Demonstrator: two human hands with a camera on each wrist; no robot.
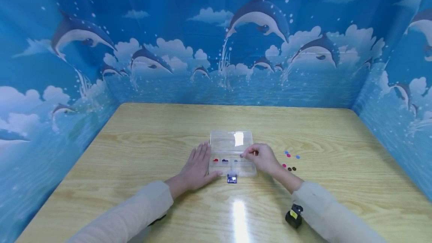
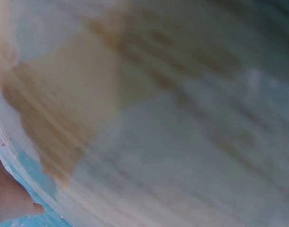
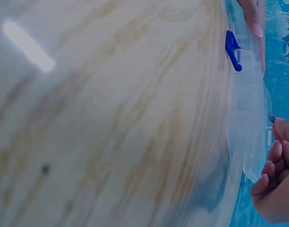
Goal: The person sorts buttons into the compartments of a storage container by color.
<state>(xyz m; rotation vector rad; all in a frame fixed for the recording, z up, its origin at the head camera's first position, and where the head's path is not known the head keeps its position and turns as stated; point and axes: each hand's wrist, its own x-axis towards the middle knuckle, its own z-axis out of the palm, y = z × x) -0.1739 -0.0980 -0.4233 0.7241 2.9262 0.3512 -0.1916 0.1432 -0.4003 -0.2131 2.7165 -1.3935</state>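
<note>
A clear plastic compartment box [image 1: 248, 171] lies on the table with its lid [image 1: 224, 140] laid back and its blue latch [image 1: 231, 178] toward me. My left hand [image 1: 198, 168] rests along the box's left side, fingers straight, thumb at the front edge. Between thumb and finger, my right hand [image 1: 264, 158] pinches a small dark button-like disc [image 3: 272, 118] over the back right compartments. Small red pieces [image 1: 215, 160], dark blue pieces [image 1: 225, 160] and a bluish piece [image 1: 236, 161] sit in separate back compartments.
Right of the box lie several loose small discs: blue ones [image 1: 298, 157], pink ones [image 1: 284, 165] and dark brown ones [image 1: 294, 168]. A black device with a yellow label [image 1: 293, 216] is at the right sleeve. A dolphin-print curtain [image 1: 189, 66] surrounds the wooden table [image 1: 152, 130].
</note>
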